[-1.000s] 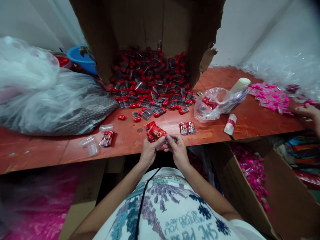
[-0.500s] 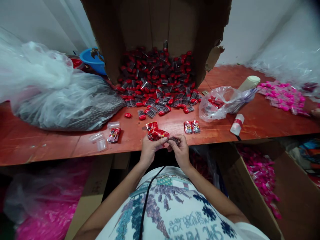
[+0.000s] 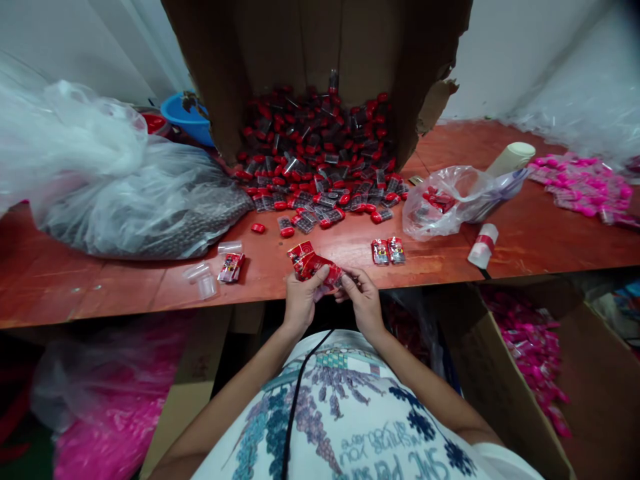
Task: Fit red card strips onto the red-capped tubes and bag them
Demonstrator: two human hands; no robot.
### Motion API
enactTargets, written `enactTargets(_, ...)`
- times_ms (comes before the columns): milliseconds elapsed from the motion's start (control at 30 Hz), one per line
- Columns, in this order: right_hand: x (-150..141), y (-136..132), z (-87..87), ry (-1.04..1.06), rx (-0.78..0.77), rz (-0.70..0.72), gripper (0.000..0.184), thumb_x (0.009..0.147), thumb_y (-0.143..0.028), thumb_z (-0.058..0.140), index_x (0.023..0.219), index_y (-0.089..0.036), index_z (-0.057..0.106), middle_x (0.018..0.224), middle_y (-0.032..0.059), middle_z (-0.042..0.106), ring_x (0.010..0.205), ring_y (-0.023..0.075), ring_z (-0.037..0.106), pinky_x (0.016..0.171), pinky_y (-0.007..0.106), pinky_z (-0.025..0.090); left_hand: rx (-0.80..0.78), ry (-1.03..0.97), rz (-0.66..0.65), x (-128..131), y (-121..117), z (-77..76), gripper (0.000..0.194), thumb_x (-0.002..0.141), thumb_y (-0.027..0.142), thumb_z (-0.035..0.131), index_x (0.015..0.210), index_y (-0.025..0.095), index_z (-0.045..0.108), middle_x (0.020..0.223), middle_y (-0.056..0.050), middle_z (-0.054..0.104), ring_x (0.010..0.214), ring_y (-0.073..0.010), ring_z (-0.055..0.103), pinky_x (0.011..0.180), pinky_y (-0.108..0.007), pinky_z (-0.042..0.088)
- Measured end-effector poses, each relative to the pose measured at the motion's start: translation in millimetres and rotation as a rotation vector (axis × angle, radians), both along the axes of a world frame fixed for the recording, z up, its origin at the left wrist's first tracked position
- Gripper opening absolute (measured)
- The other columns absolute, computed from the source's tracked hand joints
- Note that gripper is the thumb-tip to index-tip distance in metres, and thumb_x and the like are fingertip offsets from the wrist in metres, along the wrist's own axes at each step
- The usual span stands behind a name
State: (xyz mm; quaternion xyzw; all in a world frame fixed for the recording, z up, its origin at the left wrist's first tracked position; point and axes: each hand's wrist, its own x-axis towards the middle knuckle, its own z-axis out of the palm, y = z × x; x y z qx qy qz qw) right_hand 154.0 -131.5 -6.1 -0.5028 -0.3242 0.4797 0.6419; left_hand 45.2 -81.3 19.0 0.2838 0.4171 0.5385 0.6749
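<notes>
At the table's front edge my left hand [image 3: 300,305] is closed on several red printed wrappers [image 3: 306,260], which fan out above its thumb. My right hand [image 3: 366,301] pinches the right end of one wrapper; whether anything else is in its fingers is hidden. To the right lie two small red-and-silver packets [image 3: 388,251] side by side. Left of my hands, a small stack of red packets [image 3: 231,267] lies near clear empty tubes [image 3: 203,279]. Beyond my hands is a heap of clear tubes with red caps and dark beads [image 3: 320,167].
A large cardboard box [image 3: 215,87] lies open around the heap. On the left rests a plastic bag of dark beads [image 3: 145,207]; on the right are a clear bag [image 3: 423,217], a white roll [image 3: 483,247] and pink items [image 3: 583,183]. Below the red table [image 3: 270,287] stand open cartons.
The dark-filled piece seen in my right fingers earlier no longer shows; those fingers now grip the wrapper's right end. The whole view has shifted slightly.
</notes>
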Motion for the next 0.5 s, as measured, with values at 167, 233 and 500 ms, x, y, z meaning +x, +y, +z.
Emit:
enactTargets(167, 3.3, 0.7, -0.1, 0.013, -0.007, 0.037, 0.032, 0.076, -0.034, 0.068, 0.105, -0.024, 0.061, 0.086, -0.0009, 0.063, 0.068, 0.0124, 0.063, 0.060, 0.025, 0.056, 0.014, 0.003, -0.097, -1.2, -0.6, -0.4, 0.036, 0.054, 0.019, 0.083, 0.085, 0.013, 0.066, 0.077, -0.004, 0.071, 0.065, -0.0158, 0.066, 0.065, -0.028, 0.054)
enactTargets(233, 3.4, -0.6, -0.1, -0.005, 0.007, 0.082, 0.030, 0.077, -0.033, 0.068, 0.105, -0.024, 0.061, 0.091, 0.0000, 0.062, 0.075, 0.0133, 0.062, 0.064, 0.026, 0.057, 0.019, 0.005, -0.106, -2.8, 0.4, -0.2, 0.038, 0.054, 0.018, 0.082, 0.087, 0.014, 0.065, 0.075, -0.002, 0.070, 0.064, -0.0154, 0.065, 0.063, -0.028, 0.053)
enactTargets(500, 4.1, -3.3, -0.2, -0.240, 0.095, 0.060, 0.026, 0.081, -0.029, 0.063, 0.106, -0.027, 0.066, 0.096, 0.0026, 0.053, 0.084, 0.0157, 0.057, 0.065, 0.026, 0.057, 0.038, 0.039, -0.070, -4.6, 3.0, -6.5, 0.027, 0.054, 0.016, 0.082, 0.073, 0.013, 0.062, 0.065, 0.002, 0.065, 0.057, -0.0119, 0.061, 0.057, -0.024, 0.052)
